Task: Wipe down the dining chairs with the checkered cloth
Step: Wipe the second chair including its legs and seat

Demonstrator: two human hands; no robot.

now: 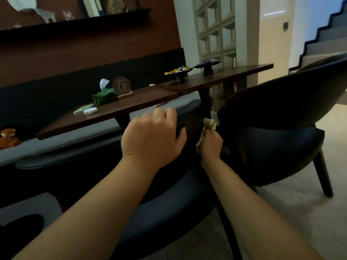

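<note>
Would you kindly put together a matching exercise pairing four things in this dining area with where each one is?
Things:
1. checkered cloth
2. left hand
3. green tissue holder
4. fox plush toy

Places:
A. on the grey bench cushion at the far left
B. bunched in the right hand
C. on the wooden table, beside a round plaque
D. gripping the top of the near chair's backrest

Pairs: 1-B, 2-D, 3-C, 4-A

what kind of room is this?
Probably a home dining area: a long wooden table with a cushioned bench behind it, dark upholstered chairs on the near side, and stairs at the back.
</note>
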